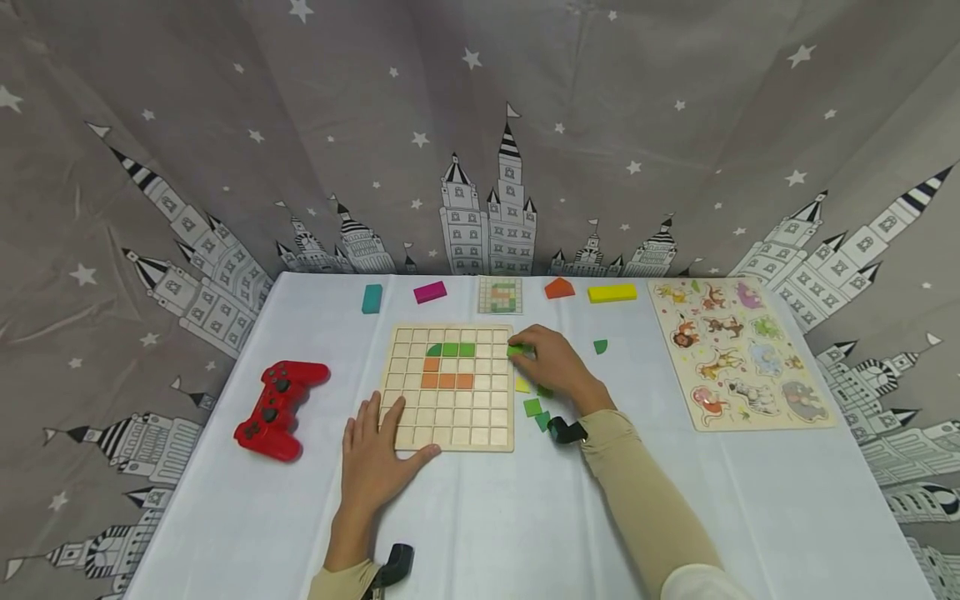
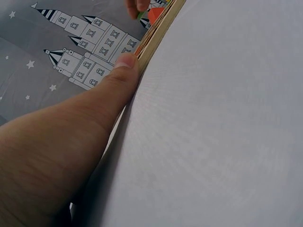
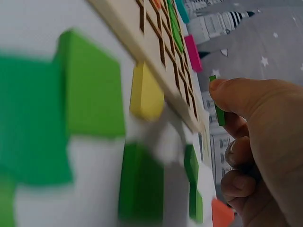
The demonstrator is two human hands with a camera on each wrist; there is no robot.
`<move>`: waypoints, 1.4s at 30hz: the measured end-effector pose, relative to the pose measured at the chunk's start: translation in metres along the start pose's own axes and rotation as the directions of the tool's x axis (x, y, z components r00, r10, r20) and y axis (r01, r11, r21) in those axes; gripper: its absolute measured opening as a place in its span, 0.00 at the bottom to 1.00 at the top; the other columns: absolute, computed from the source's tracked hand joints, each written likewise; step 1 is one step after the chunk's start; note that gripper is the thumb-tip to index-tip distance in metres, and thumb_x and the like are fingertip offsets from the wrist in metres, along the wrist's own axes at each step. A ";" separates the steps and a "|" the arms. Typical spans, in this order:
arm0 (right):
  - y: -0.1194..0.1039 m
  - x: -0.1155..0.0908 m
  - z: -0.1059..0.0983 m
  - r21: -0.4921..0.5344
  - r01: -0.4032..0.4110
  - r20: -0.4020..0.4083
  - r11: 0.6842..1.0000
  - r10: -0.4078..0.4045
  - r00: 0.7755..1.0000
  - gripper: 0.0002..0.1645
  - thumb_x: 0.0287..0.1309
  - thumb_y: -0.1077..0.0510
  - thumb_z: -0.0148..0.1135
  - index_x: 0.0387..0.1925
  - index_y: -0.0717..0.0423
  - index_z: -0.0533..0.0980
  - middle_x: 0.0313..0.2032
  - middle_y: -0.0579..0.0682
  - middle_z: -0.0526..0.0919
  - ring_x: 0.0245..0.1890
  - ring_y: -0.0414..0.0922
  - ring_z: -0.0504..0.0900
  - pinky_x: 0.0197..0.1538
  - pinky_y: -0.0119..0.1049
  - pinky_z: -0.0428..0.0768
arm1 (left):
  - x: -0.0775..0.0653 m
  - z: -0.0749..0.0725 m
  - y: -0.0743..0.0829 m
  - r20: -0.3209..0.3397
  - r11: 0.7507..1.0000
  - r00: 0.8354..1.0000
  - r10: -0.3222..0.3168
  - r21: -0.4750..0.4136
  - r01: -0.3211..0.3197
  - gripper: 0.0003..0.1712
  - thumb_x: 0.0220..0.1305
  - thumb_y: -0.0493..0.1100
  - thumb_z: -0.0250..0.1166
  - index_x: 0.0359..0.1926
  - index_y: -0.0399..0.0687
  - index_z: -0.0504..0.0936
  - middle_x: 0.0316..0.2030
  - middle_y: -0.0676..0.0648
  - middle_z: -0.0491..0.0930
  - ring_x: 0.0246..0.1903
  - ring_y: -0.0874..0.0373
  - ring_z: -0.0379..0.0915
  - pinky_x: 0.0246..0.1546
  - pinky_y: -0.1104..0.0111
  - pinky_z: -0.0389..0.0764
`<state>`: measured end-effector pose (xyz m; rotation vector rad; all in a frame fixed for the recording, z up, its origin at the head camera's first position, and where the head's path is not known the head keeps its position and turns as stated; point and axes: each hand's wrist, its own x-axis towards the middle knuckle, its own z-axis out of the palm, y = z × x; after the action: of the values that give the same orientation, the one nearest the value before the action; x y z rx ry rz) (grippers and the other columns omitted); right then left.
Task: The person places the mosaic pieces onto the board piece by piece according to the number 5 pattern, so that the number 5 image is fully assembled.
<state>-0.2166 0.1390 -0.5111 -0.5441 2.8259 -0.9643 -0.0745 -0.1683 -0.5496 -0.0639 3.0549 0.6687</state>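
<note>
A square wooden grid board [image 1: 450, 417] lies on the white table, with several green and orange tiles set in its cells. My left hand [image 1: 375, 462] rests at the board's lower left corner, fingers spread and straight; in the left wrist view its thumb [image 2: 125, 61] touches the board's edge. At the board's upper right edge, my right hand [image 1: 558, 367] pinches a small green tile [image 3: 219, 111] between thumb and fingers. Loose green tiles [image 1: 532, 407] and a yellow tile [image 3: 146, 92] lie right of the board, partly under that hand.
A small pattern card [image 1: 500, 296] lies behind the board, between teal, magenta, orange and yellow blocks [image 1: 612, 292]. At left is a red game controller [image 1: 277, 408]; at right, an animal puzzle board [image 1: 738, 354]. A green quarter-round tile [image 1: 601, 346] lies beyond my right hand.
</note>
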 end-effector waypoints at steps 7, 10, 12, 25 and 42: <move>-0.018 0.023 0.016 -0.027 0.042 0.065 0.999 -0.040 0.997 0.19 0.69 0.49 0.64 0.58 0.47 0.82 0.59 0.48 0.82 0.64 0.50 0.78 0.71 0.46 0.73 | 0.000 -0.001 0.001 0.013 1.000 1.000 -0.014 0.003 0.014 0.61 0.50 0.77 0.68 0.78 0.53 0.61 0.81 0.37 0.43 0.81 0.37 0.35 0.78 0.39 0.38; -0.023 0.029 0.022 -0.017 0.056 0.093 0.998 -0.054 0.994 0.19 0.69 0.50 0.64 0.58 0.48 0.82 0.59 0.48 0.82 0.64 0.49 0.78 0.72 0.45 0.72 | 0.000 -0.002 0.002 0.015 1.000 1.000 -0.015 0.007 0.015 0.61 0.50 0.77 0.68 0.78 0.53 0.61 0.81 0.37 0.43 0.81 0.37 0.35 0.78 0.39 0.39; -0.026 0.032 0.026 -0.013 0.059 0.103 0.998 -0.057 0.993 0.19 0.70 0.50 0.63 0.58 0.48 0.82 0.60 0.48 0.82 0.65 0.49 0.78 0.72 0.45 0.72 | 0.000 -0.002 0.002 0.015 1.000 1.000 -0.014 0.004 0.014 0.61 0.50 0.77 0.68 0.78 0.53 0.61 0.81 0.37 0.44 0.81 0.37 0.35 0.78 0.39 0.39; -0.030 0.036 0.034 -0.069 0.034 0.067 0.997 -0.030 0.997 0.17 0.70 0.50 0.63 0.57 0.45 0.83 0.58 0.45 0.82 0.63 0.48 0.79 0.70 0.45 0.75 | 0.001 -0.003 0.002 0.022 1.000 1.000 -0.015 -0.002 0.015 0.61 0.50 0.76 0.68 0.78 0.54 0.60 0.81 0.37 0.43 0.81 0.37 0.34 0.78 0.39 0.37; -0.030 0.033 0.030 -0.103 0.006 0.067 0.995 0.001 0.998 0.15 0.70 0.49 0.62 0.54 0.44 0.85 0.58 0.44 0.83 0.62 0.49 0.80 0.69 0.46 0.76 | 0.001 -0.003 -0.001 0.008 1.000 1.000 -0.012 -0.001 0.012 0.61 0.50 0.78 0.67 0.78 0.55 0.61 0.81 0.37 0.44 0.81 0.37 0.34 0.78 0.39 0.38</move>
<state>-0.2322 0.0874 -0.5160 -0.5802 2.8274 -0.7876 -0.0752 -0.1699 -0.5475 -0.0793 3.0441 0.6682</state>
